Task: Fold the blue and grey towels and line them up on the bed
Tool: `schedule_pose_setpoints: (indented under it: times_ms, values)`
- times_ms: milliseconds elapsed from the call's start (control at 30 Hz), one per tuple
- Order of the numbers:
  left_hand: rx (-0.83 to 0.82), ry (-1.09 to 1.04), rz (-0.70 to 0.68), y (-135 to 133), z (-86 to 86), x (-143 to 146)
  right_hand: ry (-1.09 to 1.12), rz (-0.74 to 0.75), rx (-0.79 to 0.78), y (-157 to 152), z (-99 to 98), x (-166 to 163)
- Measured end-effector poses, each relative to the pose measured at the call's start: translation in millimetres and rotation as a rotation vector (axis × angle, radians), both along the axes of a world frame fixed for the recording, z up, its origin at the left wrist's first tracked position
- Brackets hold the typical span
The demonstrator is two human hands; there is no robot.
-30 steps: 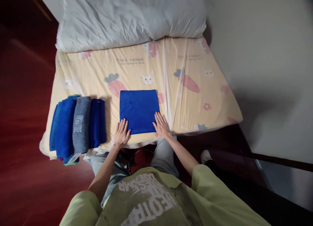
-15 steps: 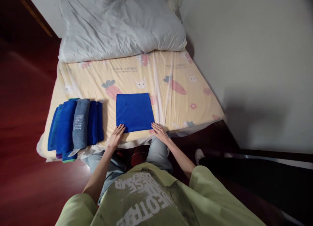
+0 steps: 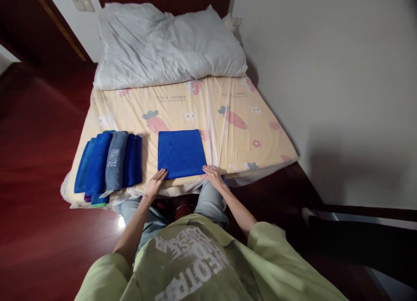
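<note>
A blue towel (image 3: 181,154), folded into a flat square, lies on the bed (image 3: 234,149) in front of me. My left hand (image 3: 157,182) rests at its near left corner, fingers stretched out and lying flat. At the near right corner my right hand (image 3: 212,176) touches the edge, also with fingers extended. Left of the square, several folded towels overlap in a row, most of them blue. A grey towel (image 3: 116,162) with white lettering lies on top of that row.
A large white pillow (image 3: 172,49) lies across the far end of the bed. A bare wall (image 3: 332,84) runs along the right. Dark red floor (image 3: 39,170) shows on the left. Part of another person in dark clothing (image 3: 358,244) is at the lower right.
My view has tilted up slightly, showing more of the headboard and a wall switch. Both hands stay at the near corners of the blue towel. The dark-clothed person's foot has shifted right.
</note>
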State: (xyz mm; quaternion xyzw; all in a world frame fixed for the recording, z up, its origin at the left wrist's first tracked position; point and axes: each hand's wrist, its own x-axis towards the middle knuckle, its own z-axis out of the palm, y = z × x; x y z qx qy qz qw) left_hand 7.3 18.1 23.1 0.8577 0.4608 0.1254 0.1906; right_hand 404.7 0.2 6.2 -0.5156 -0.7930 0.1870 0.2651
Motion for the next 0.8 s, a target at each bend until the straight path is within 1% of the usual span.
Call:
schedule_pose_setpoints:
  times_ms: [67,133,267,367,500,633,800]
  values:
    - [-0.012,-0.047,-0.013,-13,-3.9,-3,0.02,0.016,-0.006,-11,-1.0,2]
    - [-0.026,-0.114,0.008,-22,-10.1,-4,0.04,-0.01,-0.013,-18,-2.7,1]
    - [-0.031,-0.257,0.154,-25,-24.0,-1,0.121,-0.107,-0.016,-22,-4.8,-7]
    - [-0.025,-0.328,0.234,-22,-28.8,2,0.214,-0.174,-0.032,-20,-4.5,-13]
    - [-0.017,-0.379,0.307,-20,-23.9,7,0.334,-0.268,-0.067,-20,-3.5,-17]
    - [0.001,-0.398,0.359,-25,-16.9,6,0.424,-0.381,-0.12,-24,-0.2,-14]
    - [-0.09,-0.366,0.386,-30,-12.4,3,0.412,-0.366,-0.178,-29,2.9,-7]
